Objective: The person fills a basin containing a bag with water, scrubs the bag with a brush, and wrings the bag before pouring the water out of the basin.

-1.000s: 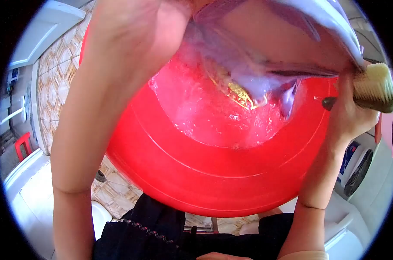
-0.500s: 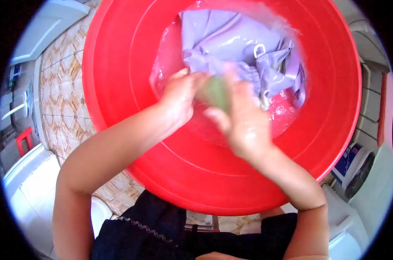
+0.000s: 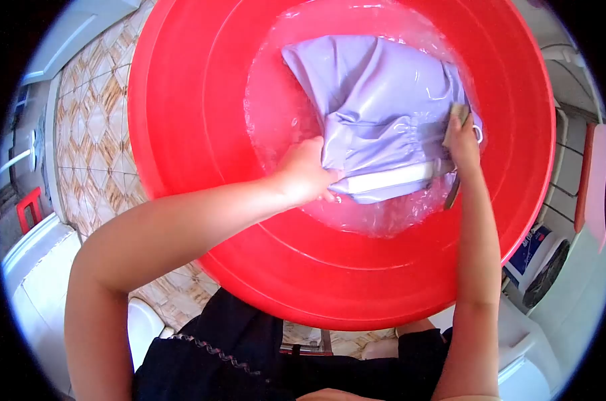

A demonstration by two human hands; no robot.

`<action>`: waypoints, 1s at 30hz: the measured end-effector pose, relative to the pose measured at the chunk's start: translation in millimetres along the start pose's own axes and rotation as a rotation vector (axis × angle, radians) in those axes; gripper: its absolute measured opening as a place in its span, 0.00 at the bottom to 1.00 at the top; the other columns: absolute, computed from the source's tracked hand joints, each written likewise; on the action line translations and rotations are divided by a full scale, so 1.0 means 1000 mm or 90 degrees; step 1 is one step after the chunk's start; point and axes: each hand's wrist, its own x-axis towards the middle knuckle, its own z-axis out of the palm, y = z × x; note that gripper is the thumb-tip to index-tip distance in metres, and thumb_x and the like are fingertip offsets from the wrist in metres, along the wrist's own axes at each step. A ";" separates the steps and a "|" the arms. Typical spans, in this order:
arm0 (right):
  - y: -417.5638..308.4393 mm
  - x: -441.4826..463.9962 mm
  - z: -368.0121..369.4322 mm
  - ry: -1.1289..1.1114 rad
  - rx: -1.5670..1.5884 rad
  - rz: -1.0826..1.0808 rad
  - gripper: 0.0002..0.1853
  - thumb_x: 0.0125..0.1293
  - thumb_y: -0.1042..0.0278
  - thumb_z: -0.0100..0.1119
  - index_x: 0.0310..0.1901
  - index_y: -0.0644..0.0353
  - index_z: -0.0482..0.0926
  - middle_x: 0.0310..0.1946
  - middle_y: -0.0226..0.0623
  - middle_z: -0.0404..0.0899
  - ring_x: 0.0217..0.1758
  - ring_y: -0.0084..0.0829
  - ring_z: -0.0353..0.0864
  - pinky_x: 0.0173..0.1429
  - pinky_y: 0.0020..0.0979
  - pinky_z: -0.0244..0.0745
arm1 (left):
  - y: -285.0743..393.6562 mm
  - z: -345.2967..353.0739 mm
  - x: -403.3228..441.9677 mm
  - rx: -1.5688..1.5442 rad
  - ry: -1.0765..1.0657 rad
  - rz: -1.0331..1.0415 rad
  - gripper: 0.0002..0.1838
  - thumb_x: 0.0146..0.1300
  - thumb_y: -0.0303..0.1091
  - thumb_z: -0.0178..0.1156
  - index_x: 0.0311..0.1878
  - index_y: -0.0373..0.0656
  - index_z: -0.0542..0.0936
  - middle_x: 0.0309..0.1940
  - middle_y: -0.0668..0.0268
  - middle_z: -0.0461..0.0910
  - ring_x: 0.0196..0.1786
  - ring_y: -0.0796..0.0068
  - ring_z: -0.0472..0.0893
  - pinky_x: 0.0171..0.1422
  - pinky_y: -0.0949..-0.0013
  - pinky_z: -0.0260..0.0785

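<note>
The purple garment [image 3: 383, 80] lies in the middle of the red tub [image 3: 182, 134], spread out but wrinkled, its wet cloth sitting in the water [image 3: 283, 113]. Gathered folds run across its middle, and a white strip [image 3: 390, 179] follows the edge nearest the person. A small white ring [image 3: 477, 134] shows at its right side (just past the knuckles there).

The left hand [image 3: 306, 170] is closed on the garment's left edge, with fingers bent around the cloth close to one end of the white strip. The right hand [image 3: 463, 144] is wrapped around a brush [image 3: 448, 136] at the garment's right side. Part of the brush shows beyond the fingers, and its dark handle points back toward the person; the palm covers the rest, so I cannot tell whether the bristles press on the cloth.

Around the garment, the water forms a rough circle on the tub's floor, with ripples and bright glints along its border. The near rim of the tub stands just beyond the person's dark clothing [image 3: 209, 367], which has a braided trim (it crosses at a slant).

Farther out, patterned floor tiles [image 3: 95, 134] show to the left, and a white bucket [image 3: 537, 247] with a blue label stands to the right.
</note>
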 end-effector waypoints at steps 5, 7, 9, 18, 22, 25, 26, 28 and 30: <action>-0.038 -0.020 -0.027 0.102 0.178 -0.069 0.36 0.66 0.49 0.49 0.68 0.62 0.52 0.56 0.59 0.70 0.60 0.52 0.71 0.62 0.41 0.64 | 0.013 -0.001 -0.025 0.644 0.106 0.021 0.18 0.61 0.40 0.56 0.46 0.34 0.73 0.35 0.49 0.81 0.36 0.51 0.82 0.43 0.53 0.73; -0.042 -0.016 -0.016 0.124 0.209 -0.227 0.34 0.66 0.52 0.51 0.68 0.59 0.55 0.58 0.58 0.68 0.62 0.51 0.68 0.63 0.40 0.63 | 0.034 -0.008 -0.027 0.632 0.022 0.027 0.18 0.61 0.46 0.54 0.39 0.38 0.77 0.34 0.49 0.80 0.39 0.47 0.80 0.47 0.49 0.71; -0.036 -0.013 0.001 0.117 0.204 -0.213 0.33 0.65 0.55 0.53 0.68 0.59 0.57 0.59 0.56 0.67 0.63 0.50 0.67 0.64 0.39 0.62 | 0.034 -0.017 -0.016 0.602 0.141 0.133 0.13 0.61 0.41 0.54 0.37 0.40 0.78 0.32 0.51 0.80 0.40 0.49 0.80 0.45 0.52 0.71; -0.060 -0.031 -0.008 0.163 0.215 -0.172 0.30 0.68 0.55 0.48 0.68 0.59 0.58 0.58 0.51 0.70 0.57 0.46 0.74 0.59 0.36 0.68 | 0.031 -0.015 0.031 0.840 0.080 0.470 0.26 0.58 0.36 0.60 0.60 0.42 0.69 0.62 0.46 0.62 0.66 0.54 0.63 0.68 0.60 0.58; -0.111 -0.106 0.027 0.031 -0.099 -0.583 0.32 0.59 0.68 0.50 0.67 0.35 0.61 0.41 0.37 0.72 0.42 0.38 0.77 0.38 0.39 0.78 | -0.004 0.002 0.029 0.929 -0.163 0.365 0.47 0.51 0.60 0.62 0.70 0.46 0.57 0.71 0.44 0.45 0.75 0.50 0.40 0.73 0.41 0.36; -0.117 -0.089 0.038 0.070 -0.281 -0.642 0.36 0.57 0.67 0.52 0.69 0.32 0.56 0.38 0.33 0.70 0.43 0.32 0.75 0.36 0.36 0.78 | -0.014 0.005 0.016 0.979 -0.308 0.282 0.46 0.53 0.64 0.58 0.72 0.56 0.55 0.73 0.46 0.36 0.75 0.47 0.35 0.69 0.33 0.37; -0.109 -0.072 0.033 0.085 -0.282 -0.598 0.36 0.58 0.66 0.52 0.69 0.33 0.55 0.38 0.32 0.70 0.41 0.31 0.76 0.35 0.36 0.77 | -0.017 0.008 0.013 0.981 -0.308 0.282 0.46 0.53 0.64 0.58 0.72 0.56 0.55 0.73 0.46 0.36 0.75 0.47 0.35 0.69 0.33 0.37; -0.097 -0.060 0.031 0.109 -0.265 -0.560 0.34 0.61 0.63 0.53 0.69 0.35 0.56 0.36 0.32 0.70 0.37 0.31 0.77 0.35 0.35 0.78 | -0.016 0.013 0.008 0.972 -0.360 0.254 0.46 0.53 0.65 0.56 0.72 0.59 0.54 0.73 0.47 0.32 0.75 0.49 0.32 0.67 0.29 0.38; -0.095 -0.062 0.036 0.128 -0.274 -0.558 0.33 0.61 0.62 0.54 0.69 0.36 0.57 0.35 0.33 0.70 0.36 0.31 0.77 0.34 0.34 0.78 | -0.014 0.017 0.012 0.969 -0.382 0.247 0.45 0.54 0.65 0.56 0.72 0.59 0.54 0.73 0.47 0.31 0.75 0.49 0.32 0.67 0.28 0.37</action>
